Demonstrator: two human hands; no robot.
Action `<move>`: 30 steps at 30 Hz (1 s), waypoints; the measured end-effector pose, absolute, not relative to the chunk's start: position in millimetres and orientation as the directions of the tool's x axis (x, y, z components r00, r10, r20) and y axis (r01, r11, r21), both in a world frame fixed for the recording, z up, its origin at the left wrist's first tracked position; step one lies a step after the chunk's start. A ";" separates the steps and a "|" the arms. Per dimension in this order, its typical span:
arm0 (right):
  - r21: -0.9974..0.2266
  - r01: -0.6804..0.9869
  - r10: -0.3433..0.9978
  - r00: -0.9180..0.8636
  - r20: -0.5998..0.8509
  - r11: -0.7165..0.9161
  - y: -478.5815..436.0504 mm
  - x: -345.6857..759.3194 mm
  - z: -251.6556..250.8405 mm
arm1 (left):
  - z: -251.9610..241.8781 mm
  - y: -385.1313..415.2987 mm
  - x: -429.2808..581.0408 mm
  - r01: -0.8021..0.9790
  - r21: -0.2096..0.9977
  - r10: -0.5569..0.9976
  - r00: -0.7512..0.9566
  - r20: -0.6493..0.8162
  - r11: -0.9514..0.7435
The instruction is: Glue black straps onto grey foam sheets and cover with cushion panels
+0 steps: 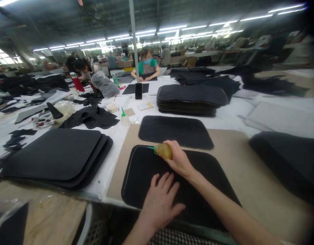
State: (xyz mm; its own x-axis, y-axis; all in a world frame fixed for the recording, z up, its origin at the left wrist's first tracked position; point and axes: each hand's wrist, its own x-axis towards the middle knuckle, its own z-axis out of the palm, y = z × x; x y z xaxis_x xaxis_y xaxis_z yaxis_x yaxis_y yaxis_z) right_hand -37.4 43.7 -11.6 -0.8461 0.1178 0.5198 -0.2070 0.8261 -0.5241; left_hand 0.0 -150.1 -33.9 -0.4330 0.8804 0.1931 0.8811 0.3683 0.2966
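Observation:
My right hand is wrapped round a squeeze glue bottle with yellowish contents and a green nozzle. The bottle lies tilted on its side, its tip pointing left at the far edge of a black rounded panel. A thin pale line runs along that panel's left side and up to the nozzle tip. Flat on the same panel rests my left hand, fingers spread, holding nothing. Just beyond lies a second black panel. Both panels are on a tan board.
Stacks of black panels stand at left and at the back; dark material lies at right. A small green-tipped bottle, a phone and black scraps lie beyond. A co-worker sits across the table.

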 end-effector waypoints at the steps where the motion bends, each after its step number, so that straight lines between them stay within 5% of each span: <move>1: -0.517 -0.183 0.133 -0.847 0.514 0.836 53.5 -28.2 -9.5 | -35.4 -149.4 0.3 0.883 0.290 0.881 -0.432 0.192 0.370; 13: -0.448 0.227 0.453 -0.738 0.500 0.865 194.2 121.7 -6.9 | -46.6 -140.1 2.0 0.951 0.023 0.919 -0.302 0.253 0.307; 21: -0.454 0.300 0.520 -0.686 0.508 0.839 205.3 160.0 -7.2 | -57.0 -138.7 1.8 0.945 -0.109 0.926 -0.273 0.263 0.309; 30: -0.499 0.312 0.545 -0.717 0.435 0.808 196.5 209.0 15.9 | -59.2 -137.8 4.2 0.943 -0.103 0.923 -0.281 0.262 0.316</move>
